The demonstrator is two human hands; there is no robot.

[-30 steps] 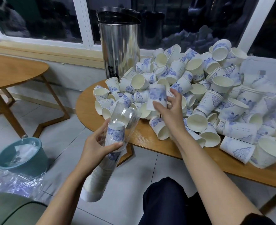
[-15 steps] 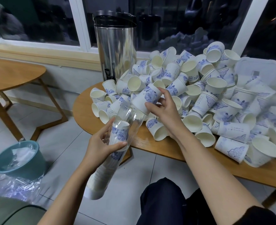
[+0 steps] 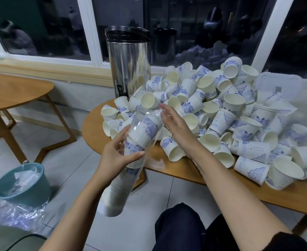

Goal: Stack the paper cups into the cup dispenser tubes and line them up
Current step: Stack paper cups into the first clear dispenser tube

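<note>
Nearest, below the tube: dark-trousered knee (image 3: 181, 227), cut off by the frame's bottom edge

Left hand (image 3: 118, 158) grasps the clear dispenser tube (image 3: 121, 187) about mid-length, thumb across the front, fingers round the back. Tube tilted, open mouth up and away toward the table, lower end hanging over the floor

Nested cups (image 3: 113, 203) fill the tube from the lower end up; topmost cup (image 3: 148, 128), blue floral print, sits just inside the mouth, base outward

Right hand (image 3: 176, 129) just right of the tube mouth, fingers straight and spread, holding nothing. Fingertips blurred; cannot tell if they touch the top cup

Left of the tube, on the floor: crumpled clear wrap (image 3: 17, 216), teal bin (image 3: 28, 189) with plastic inside

Beyond and right of the tube: wooden table (image 3: 212, 180) under a heap of loose cups (image 3: 221, 109), lying every way. Small print on some cups, too small to read; no brand legible

Behind the tube: steel urn (image 3: 129, 69), black lid. Far right of it a white box (image 3: 279, 84), half hidden by cups and blur

Far left of the tube: second wooden table (image 3: 13, 91). Dark window (image 3: 46, 28) behind everything
</note>
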